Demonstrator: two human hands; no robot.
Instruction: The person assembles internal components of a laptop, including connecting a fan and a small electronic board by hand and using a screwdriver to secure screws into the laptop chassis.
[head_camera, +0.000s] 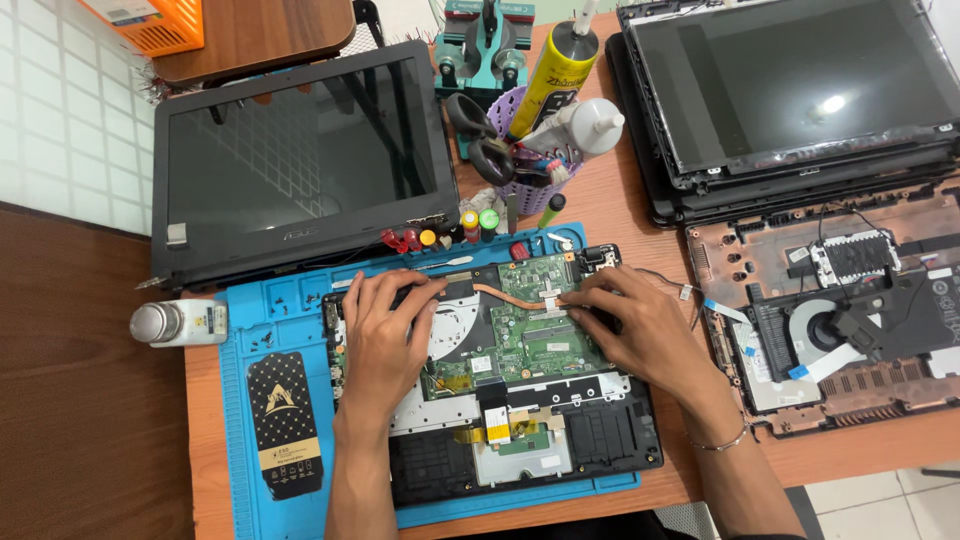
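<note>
The scene is brightly and evenly lit from above. A small white glare spot sits on the glossy dark laptop screen panel (790, 85) at the upper right of the frame, and the black-framed laptop lid (300, 160) at the upper left mirrors a pale grid pattern and dark bars. Shadows are soft and short: faint ones lie under the hands at centre and beside the white bottle with a metal cap (178, 322) at the left. Focus is sharp across the green circuit board (530, 325). Straight edges bow slightly towards the frame's corners.
</note>
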